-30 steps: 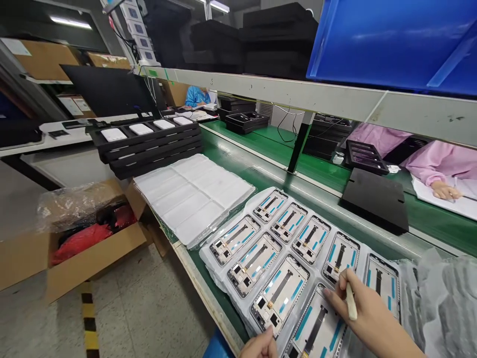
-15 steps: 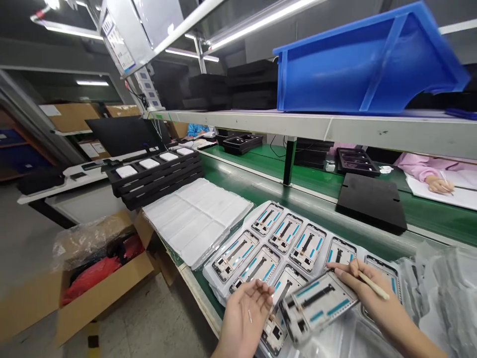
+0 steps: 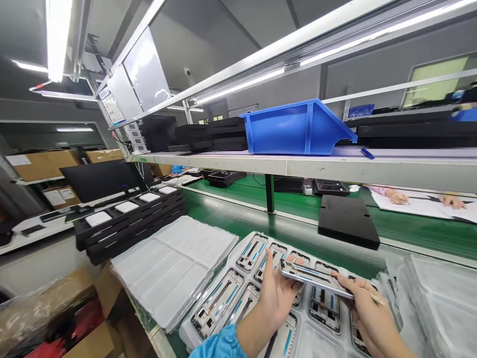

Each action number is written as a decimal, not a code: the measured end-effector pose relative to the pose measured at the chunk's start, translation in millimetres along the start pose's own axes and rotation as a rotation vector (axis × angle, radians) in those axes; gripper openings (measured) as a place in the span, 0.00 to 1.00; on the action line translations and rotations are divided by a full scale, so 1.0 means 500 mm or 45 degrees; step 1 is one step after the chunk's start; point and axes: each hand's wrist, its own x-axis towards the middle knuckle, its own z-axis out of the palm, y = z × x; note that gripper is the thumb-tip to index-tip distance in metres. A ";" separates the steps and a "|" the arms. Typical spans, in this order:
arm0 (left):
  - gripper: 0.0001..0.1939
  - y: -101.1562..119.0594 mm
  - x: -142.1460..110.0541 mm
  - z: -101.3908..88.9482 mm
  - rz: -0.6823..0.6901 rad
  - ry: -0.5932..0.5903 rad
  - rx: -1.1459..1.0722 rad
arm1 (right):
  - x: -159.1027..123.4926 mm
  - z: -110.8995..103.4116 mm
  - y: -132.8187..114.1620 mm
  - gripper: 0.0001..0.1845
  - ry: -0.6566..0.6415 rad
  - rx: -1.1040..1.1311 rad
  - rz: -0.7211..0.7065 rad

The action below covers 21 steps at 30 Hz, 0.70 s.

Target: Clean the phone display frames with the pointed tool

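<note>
1 frame [image 3: 316,279], stick [image 3: 376,299] in R hand [image 3: 365,311] | grip pinched | L hand [image 3: 276,294] half-open, nr frame

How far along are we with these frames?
Done: teal strips already lie on the seated frames, and one pocket is bare. In hand: the right hand holds one frame tilted above the tray, its far end by the open left hand. Left: the others sit in their pockets; I can't tell which, if any, still need work.
</note>
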 end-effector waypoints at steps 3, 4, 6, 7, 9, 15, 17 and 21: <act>0.33 -0.012 0.021 0.017 -0.002 -0.066 -0.069 | 0.009 -0.004 0.009 0.24 0.014 0.004 -0.071; 0.32 -0.015 0.029 0.018 -0.017 -0.058 -0.079 | 0.011 -0.005 0.011 0.24 0.010 0.021 -0.070; 0.33 -0.018 0.042 0.014 -0.058 -0.035 -0.090 | 0.015 -0.006 0.012 0.25 -0.008 0.053 -0.041; 0.33 -0.019 0.048 0.010 -0.075 -0.040 -0.096 | 0.016 -0.007 0.011 0.25 -0.003 0.050 -0.034; 0.29 -0.019 0.055 0.001 -0.094 -0.087 -0.097 | 0.017 -0.007 0.008 0.24 0.013 0.006 -0.055; 0.18 -0.018 0.060 -0.015 -0.094 -0.168 -0.019 | 0.012 0.003 -0.002 0.23 0.024 0.118 -0.011; 0.16 -0.019 0.062 -0.017 -0.089 -0.136 -0.035 | 0.010 0.007 -0.005 0.20 0.062 0.222 0.035; 0.25 -0.018 0.069 -0.021 -0.117 0.019 -0.125 | 0.003 0.008 -0.012 0.23 0.095 0.197 -0.053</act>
